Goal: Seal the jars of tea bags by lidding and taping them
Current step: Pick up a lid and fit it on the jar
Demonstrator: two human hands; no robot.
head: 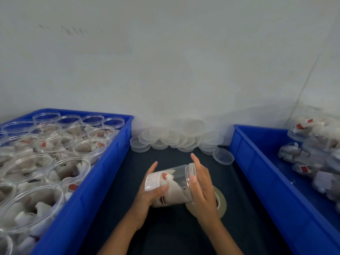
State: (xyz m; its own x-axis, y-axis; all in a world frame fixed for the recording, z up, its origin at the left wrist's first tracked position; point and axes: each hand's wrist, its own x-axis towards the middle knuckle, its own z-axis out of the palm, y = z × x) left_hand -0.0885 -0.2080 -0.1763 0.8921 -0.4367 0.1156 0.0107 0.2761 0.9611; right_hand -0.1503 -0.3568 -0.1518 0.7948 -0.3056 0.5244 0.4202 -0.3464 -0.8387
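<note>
Head view shows us a jar [171, 183] of tea bags held tilted on its side above the dark bench [161, 234], base in our left hand [147, 196] with the thumb curled on its wall, lid end under our right hand [200, 188], whose grip lies around the rim. The tape roll [221, 201] sits beneath. If the lid is cross-seated, tape would lock in a gap; we cannot tell whether it is fully on.

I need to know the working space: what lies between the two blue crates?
In the head view, between the left crate and right crate: a pile of lids, the held jar and a tape roll on a dark mat.
</note>
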